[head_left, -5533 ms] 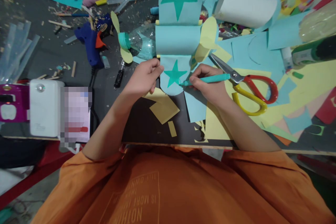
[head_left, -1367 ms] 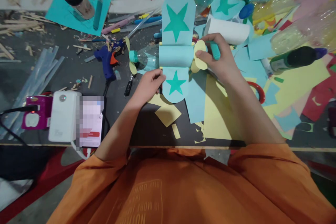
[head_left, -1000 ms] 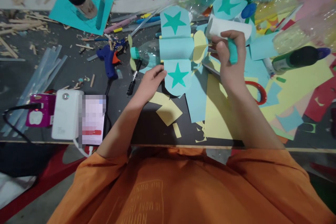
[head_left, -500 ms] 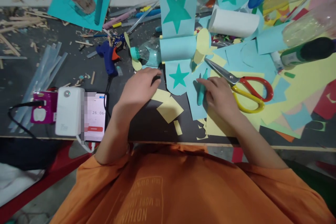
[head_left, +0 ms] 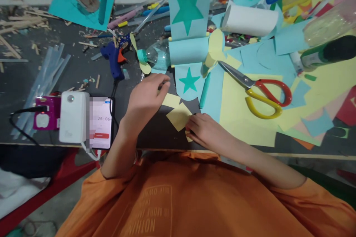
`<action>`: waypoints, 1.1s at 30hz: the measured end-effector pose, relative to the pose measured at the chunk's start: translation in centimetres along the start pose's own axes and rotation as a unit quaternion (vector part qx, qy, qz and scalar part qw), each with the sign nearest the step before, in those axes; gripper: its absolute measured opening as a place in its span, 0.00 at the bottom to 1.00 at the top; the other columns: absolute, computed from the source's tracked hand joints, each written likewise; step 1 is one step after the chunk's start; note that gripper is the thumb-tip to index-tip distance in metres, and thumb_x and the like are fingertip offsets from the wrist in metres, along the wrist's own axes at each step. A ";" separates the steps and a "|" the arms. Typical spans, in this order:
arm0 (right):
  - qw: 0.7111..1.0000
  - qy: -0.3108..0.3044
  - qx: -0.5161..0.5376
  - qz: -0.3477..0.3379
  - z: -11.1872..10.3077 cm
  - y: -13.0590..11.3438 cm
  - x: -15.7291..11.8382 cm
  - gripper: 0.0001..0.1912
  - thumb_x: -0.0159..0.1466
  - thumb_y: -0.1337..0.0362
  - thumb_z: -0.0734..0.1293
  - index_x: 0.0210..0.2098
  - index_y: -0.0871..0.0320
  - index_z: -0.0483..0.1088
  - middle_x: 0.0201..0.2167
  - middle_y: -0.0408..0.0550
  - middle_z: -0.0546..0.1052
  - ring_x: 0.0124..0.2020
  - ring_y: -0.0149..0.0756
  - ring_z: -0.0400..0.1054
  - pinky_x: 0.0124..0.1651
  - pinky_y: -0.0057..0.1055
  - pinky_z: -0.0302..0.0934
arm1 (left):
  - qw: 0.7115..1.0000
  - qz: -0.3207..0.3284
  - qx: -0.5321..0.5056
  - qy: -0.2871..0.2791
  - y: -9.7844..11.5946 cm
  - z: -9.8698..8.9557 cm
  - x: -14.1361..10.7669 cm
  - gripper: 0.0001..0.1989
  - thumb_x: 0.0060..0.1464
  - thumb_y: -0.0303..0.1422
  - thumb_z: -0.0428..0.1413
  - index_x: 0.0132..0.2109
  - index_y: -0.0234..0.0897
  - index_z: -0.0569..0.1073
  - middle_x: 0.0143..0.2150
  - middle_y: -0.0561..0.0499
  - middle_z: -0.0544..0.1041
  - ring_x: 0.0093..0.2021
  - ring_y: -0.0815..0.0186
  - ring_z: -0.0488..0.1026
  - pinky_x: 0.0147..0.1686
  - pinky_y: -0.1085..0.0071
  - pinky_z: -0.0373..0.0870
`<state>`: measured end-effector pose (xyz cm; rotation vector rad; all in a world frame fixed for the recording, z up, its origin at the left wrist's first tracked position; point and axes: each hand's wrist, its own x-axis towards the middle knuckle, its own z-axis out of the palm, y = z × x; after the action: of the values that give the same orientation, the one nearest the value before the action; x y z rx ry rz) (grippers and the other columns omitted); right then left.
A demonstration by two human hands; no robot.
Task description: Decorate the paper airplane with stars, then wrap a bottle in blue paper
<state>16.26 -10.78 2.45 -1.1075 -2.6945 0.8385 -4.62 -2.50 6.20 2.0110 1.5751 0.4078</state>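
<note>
My left hand rests on the dark table with its fingers loosely curved and thumb apart, beside a small yellow paper piece. My right hand has its fingers curled down on a small yellow paper strip, mostly hidden under them. Touching those fingers is a squarish yellow paper scrap. Beyond both hands lies a model plane made of a plastic bottle wrapped in light-blue paper, with green stars on its wings and a yellow propeller. Next to the near wing is a teal marker.
Scissors with red and yellow handles lie open on paper sheets at right. At left are a blue glue gun, glue sticks, a white power bank and a phone. A white paper tube lies farther back.
My right hand has moved left and nearer the table edge, from the teal marker to the yellow paper strip. The marker has shifted left. My left hand has barely moved.
</note>
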 end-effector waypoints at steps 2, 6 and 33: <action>1.000 -0.008 0.010 -0.003 -0.2 -0.1 0.1 0.11 0.69 0.69 0.60 0.33 0.60 0.71 0.31 0.55 0.75 0.33 0.42 0.66 0.36 0.36 0.58 | 1.000 0.001 0.007 0.013 0.2 -0.2 0.0 0.14 0.65 0.34 0.46 0.46 0.39 0.76 0.49 0.44 0.81 0.50 0.55 0.76 0.47 0.64 0.67; 0.989 0.034 0.143 0.028 -1.9 0.4 1.0 0.08 0.66 0.73 0.60 0.36 0.59 0.70 0.31 0.51 0.75 0.31 0.38 0.67 0.33 0.33 0.60 | 0.999 0.015 -0.021 0.030 0.7 -0.3 0.4 0.15 0.67 0.36 0.45 0.42 0.40 0.75 0.44 0.46 0.81 0.46 0.58 0.76 0.45 0.66 0.67; 0.801 0.528 0.277 0.065 -10.6 11.0 8.3 0.12 0.53 0.48 0.78 0.28 0.43 0.74 0.28 0.40 0.78 0.32 0.43 0.73 0.38 0.45 0.70 | 0.982 0.035 0.151 0.106 -1.3 1.5 5.7 0.34 0.55 0.23 0.51 0.68 0.43 0.61 0.74 0.47 0.60 0.77 0.56 0.48 0.76 0.47 0.32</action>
<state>20.16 5.99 4.68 -1.1149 -1.3507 0.6450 -3.30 2.86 3.73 2.3211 1.7875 0.4442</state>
